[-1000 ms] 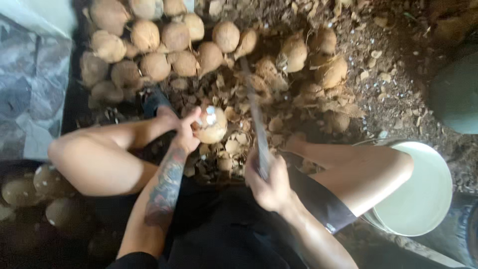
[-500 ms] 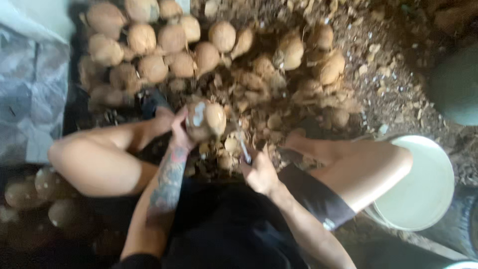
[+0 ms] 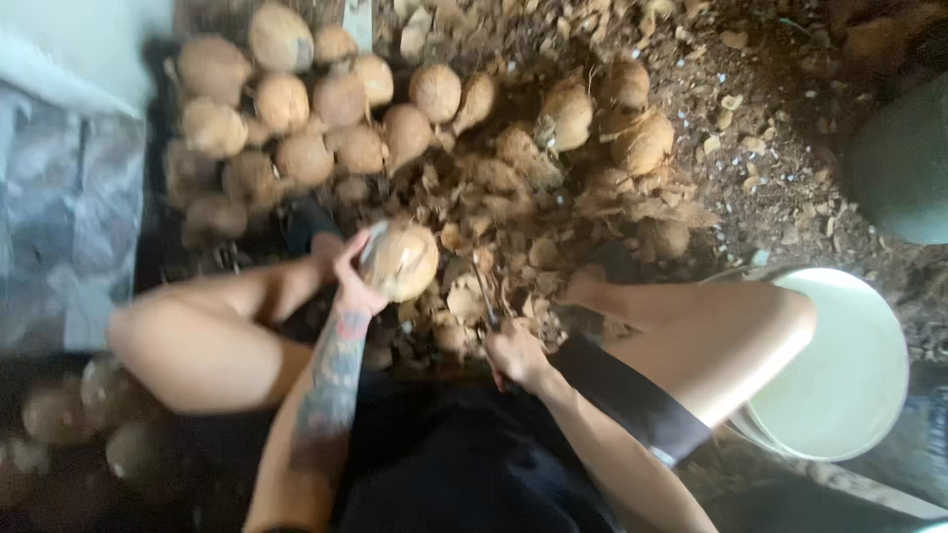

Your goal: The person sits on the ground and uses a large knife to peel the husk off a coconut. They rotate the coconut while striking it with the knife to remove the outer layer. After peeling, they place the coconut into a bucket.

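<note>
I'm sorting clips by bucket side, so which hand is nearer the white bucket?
Right. The right hand, gripping a blade, sits between the knees, closer to the white bucket. The left hand holds a coconut, farther away.

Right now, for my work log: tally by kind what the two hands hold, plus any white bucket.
Coconut, in the left hand: 1
Knife, in the right hand: 1
White bucket: 1
Total: 3

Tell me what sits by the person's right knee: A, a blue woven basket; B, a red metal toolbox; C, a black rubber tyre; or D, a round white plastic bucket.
D: a round white plastic bucket stands on the littered ground against the right knee, with no toolbox, basket or tyre there.
</note>
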